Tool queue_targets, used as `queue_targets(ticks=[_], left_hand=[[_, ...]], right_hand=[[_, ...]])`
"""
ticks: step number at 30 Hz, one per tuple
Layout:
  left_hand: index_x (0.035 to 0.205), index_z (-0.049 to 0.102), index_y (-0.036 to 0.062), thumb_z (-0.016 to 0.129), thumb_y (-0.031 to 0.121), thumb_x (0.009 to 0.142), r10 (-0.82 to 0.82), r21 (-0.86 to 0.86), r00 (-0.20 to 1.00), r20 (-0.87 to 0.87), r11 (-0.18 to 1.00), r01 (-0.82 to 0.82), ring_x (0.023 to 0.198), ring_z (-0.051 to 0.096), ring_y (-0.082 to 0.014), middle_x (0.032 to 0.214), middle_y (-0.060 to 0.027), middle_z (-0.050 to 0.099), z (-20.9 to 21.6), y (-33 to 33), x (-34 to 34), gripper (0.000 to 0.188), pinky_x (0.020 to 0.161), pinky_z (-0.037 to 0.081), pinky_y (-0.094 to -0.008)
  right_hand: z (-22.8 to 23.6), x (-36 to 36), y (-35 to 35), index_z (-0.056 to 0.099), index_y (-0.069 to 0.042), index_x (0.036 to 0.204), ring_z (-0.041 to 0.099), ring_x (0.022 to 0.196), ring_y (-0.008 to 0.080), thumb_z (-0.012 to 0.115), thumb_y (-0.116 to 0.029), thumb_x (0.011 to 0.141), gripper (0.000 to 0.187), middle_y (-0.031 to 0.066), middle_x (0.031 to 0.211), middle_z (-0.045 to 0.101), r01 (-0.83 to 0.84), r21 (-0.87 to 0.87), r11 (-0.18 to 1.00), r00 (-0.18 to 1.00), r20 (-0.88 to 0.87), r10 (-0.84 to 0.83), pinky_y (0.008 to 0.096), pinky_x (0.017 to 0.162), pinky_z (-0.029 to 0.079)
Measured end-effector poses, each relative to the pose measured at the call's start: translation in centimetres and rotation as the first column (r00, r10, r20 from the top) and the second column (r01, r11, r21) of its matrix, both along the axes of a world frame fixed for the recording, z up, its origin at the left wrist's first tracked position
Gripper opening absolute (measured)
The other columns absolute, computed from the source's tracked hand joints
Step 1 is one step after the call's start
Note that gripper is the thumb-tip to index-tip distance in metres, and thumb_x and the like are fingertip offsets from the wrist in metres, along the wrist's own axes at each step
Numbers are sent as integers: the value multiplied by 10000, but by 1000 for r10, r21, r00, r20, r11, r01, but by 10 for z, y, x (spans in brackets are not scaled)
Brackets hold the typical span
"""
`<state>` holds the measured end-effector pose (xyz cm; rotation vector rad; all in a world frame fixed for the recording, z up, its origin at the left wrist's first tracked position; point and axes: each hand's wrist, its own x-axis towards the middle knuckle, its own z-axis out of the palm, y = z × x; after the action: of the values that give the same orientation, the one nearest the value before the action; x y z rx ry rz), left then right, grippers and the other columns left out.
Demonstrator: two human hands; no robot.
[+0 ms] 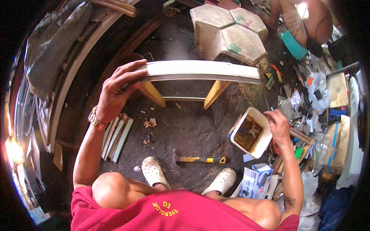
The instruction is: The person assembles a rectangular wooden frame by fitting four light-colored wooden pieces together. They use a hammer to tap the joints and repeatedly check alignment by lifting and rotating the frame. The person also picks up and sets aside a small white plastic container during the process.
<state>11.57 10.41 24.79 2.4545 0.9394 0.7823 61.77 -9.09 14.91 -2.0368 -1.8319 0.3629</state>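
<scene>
Ahead of me stands a low wooden bench (200, 68) with a white top and yellowish legs. My left hand (117, 90) is closed around the left end of its top, fingers over the upper face and thumb lower down. At the right, my right hand (278, 122) pinches the rim of a square white plastic tub (266, 134), which is tilted so its inside shows. Murky brown liquid (249, 134) and some pale, stringy matter lie in the tub. A hammer (200, 159) with a yellow and black handle rests on the floor between my feet.
Several white-edged wood strips (117, 138) lie at the left. A blue and white box (256, 181) stands near my right foot, beside heaped scraps and plastic bags (319, 90). Joined hexagonal blocks (227, 32) sit beyond the bench. Another person (308, 23) is at the far right.
</scene>
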Motion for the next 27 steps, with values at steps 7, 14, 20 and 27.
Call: queue_targets(ticks=[7, 14, 20, 27], left_hand=[[1266, 728, 119, 714, 53, 908, -63, 16, 987, 147, 998, 61, 1278, 607, -301, 1383, -99, 658, -20, 12, -5, 364, 1073, 491, -417], [1339, 663, 111, 750, 64, 894, 0, -49, 933, 359, 999, 18, 1185, 661, -257, 1361, -82, 674, -32, 13, 1, 456, 1032, 510, -383], [1429, 571, 105, 871, 172, 809, 107, -245, 801, 589, 968, 51, 1350, 564, -230, 1456, -71, 612, -54, 12, -3, 692, 1099, 476, -416], [1460, 584, 130, 884, 136, 782, 171, -414, 605, 778, 863, 288, 1368, 546, -210, 1495, -59, 588, -77, 10, 2, 741, 1122, 451, -438]], right_hand=[[131, -79, 64, 724, -15, 1066, 690, 856, 245, 694, 40, 896, 181, 122, 948, 699, -163, 330, 930, 984, -13, 177, 328, 758, 533], [142, -192, 141, 745, -43, 1102, 648, 818, 80, 715, -38, 947, 157, 13, 950, 722, -165, 321, 932, 848, -436, 300, 230, 740, 512], [119, -262, 173, 750, -28, 1098, 681, 826, 87, 737, -62, 936, 166, 26, 937, 740, -95, 207, 974, 615, -757, 221, 238, 751, 536], [113, -261, 175, 738, -12, 1113, 686, 802, 120, 750, -8, 920, 193, 52, 975, 730, -20, 195, 981, 644, -747, 162, 250, 745, 553]])
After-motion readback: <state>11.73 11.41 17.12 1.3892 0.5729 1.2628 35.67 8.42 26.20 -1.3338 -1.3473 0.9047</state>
